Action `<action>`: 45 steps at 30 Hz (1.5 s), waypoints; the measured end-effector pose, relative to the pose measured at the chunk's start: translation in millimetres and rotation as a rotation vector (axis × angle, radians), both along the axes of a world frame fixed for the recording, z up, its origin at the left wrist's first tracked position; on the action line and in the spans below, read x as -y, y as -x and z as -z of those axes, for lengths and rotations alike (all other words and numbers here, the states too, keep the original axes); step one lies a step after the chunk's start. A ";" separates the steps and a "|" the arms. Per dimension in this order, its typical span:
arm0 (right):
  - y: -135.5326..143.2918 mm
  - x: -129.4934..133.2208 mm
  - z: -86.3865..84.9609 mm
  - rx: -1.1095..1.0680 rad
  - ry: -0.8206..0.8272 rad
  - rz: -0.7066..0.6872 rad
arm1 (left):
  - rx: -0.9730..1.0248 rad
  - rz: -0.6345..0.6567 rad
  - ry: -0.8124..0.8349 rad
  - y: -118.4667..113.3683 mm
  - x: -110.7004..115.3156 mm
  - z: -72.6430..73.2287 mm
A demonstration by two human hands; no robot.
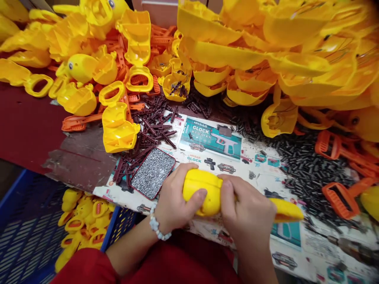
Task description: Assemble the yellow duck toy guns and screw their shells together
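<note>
A yellow plastic toy body (204, 188) is held between both hands over the printed sheet near the table's front edge. My left hand (179, 199) wraps round its rounded end, with the thumb pressed on top. My right hand (247, 205) is closed round its middle, and a yellow end sticks out to the right of that hand. Just left of my left hand lies a tray of small silver screws (153, 172). Dark brown rods (151, 130) are heaped behind the tray. The underside of the toy is hidden.
Yellow shell halves (222, 51) are stacked high at the back. Small black parts (308, 161) and orange handles (340, 199) lie at the right, near a tool with a metal tip (352, 248). A blue crate (118, 225) with yellow toys stands at the lower left.
</note>
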State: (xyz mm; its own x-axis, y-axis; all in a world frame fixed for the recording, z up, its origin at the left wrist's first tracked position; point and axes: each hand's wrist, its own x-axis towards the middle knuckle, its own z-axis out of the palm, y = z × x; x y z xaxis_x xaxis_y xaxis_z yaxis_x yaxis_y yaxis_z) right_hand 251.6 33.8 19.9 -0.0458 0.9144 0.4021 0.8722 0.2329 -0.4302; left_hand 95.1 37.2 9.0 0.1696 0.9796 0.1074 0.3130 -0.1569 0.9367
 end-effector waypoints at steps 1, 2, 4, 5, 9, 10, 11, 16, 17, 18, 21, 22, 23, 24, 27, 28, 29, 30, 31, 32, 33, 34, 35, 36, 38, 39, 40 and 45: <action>-2.8 -7.1 2.2 0.006 0.014 -0.011 | 0.021 0.066 0.064 4.2 -2.6 -0.8; -5.6 -13.5 3.6 0.010 0.018 -0.015 | 0.052 0.148 0.108 9.4 -5.1 -1.2; -10.1 -21.2 2.4 0.001 -0.023 -0.009 | 0.116 0.311 0.148 20.5 -9.4 -0.6; -11.1 -21.5 0.0 -0.012 -0.054 -0.022 | 0.146 0.358 0.165 25.2 -11.0 0.5; -7.2 -5.6 -10.1 -0.015 0.003 -0.363 | 0.287 0.324 0.279 32.3 -11.7 8.6; -5.2 -1.0 -10.0 -0.001 0.032 -0.434 | 0.321 0.303 0.297 31.8 -10.6 10.9; -3.2 2.5 -8.6 0.017 0.048 -0.469 | 0.346 0.286 0.306 31.0 -9.3 13.0; 3.7 6.7 5.3 0.111 0.026 -0.435 | 0.401 0.242 0.273 27.1 -3.0 18.5; 4.3 6.5 7.1 0.116 0.015 -0.428 | 0.397 0.236 0.269 26.8 -2.2 18.6; 4.7 6.6 8.4 0.115 0.004 -0.421 | 0.386 0.231 0.269 26.6 -1.7 18.6; 5.6 8.5 11.4 0.104 -0.048 -0.426 | 0.377 0.236 0.294 26.6 -1.6 18.2; 6.4 9.9 12.8 0.103 -0.072 -0.431 | 0.391 0.246 0.311 26.3 -2.0 18.0; 7.6 11.7 14.4 0.099 -0.100 -0.430 | 0.406 0.256 0.326 25.7 -2.5 17.8; 9.1 14.0 16.2 0.094 -0.126 -0.418 | 0.414 0.263 0.331 24.6 -3.0 17.5; 13.1 21.7 19.4 0.072 -0.156 -0.341 | 0.321 0.246 0.281 18.2 -2.9 16.0; 13.0 23.7 18.7 0.069 -0.151 -0.324 | 0.260 0.231 0.252 16.0 -2.0 15.2; 11.6 25.1 16.8 0.063 -0.140 -0.327 | 0.197 0.215 0.227 14.3 -0.5 14.1; 8.7 25.6 13.8 0.037 -0.118 -0.345 | 0.142 0.197 0.202 13.5 1.6 12.9; 4.6 25.3 9.8 -0.009 -0.098 -0.361 | 0.104 0.186 0.173 13.7 4.0 11.6; -0.5 24.2 5.2 -0.062 -0.087 -0.359 | 0.086 0.191 0.135 15.0 6.8 10.1; -6.0 22.7 0.7 -0.106 -0.082 -0.338 | 0.079 0.219 0.087 17.0 9.6 8.7; -11.3 21.1 -3.2 -0.127 -0.078 -0.307 | 0.075 0.265 0.029 19.3 12.2 7.5; -15.8 19.6 -6.3 -0.115 -0.068 -0.279 | 0.070 0.315 -0.036 21.4 14.5 6.6; -18.9 18.5 -8.1 -0.074 -0.057 -0.258 | 0.067 0.360 -0.088 22.9 16.3 6.2; -20.7 18.0 -8.5 0.011 -0.032 -0.254 | 0.083 0.377 -0.113 22.6 18.6 6.8; -19.7 18.7 -7.6 0.031 -0.032 -0.254 | 0.099 0.339 -0.088 20.8 19.2 7.6; -17.9 19.8 -6.4 0.038 -0.051 -0.245 | 0.109 0.293 -0.050 18.2 19.5 8.3; -10.8 26.9 -4.2 0.062 -0.117 -0.219 | 0.032 0.173 -0.021 4.7 19.2 8.5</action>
State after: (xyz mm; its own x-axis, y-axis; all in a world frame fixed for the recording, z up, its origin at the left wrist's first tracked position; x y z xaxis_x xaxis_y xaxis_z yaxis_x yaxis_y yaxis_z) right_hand 262.3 6.9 24.1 -0.2654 0.8274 0.4949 0.8192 0.4642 -0.3368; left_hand 90.4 18.0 0.5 0.3317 0.9336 0.1353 0.2495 -0.2251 0.9418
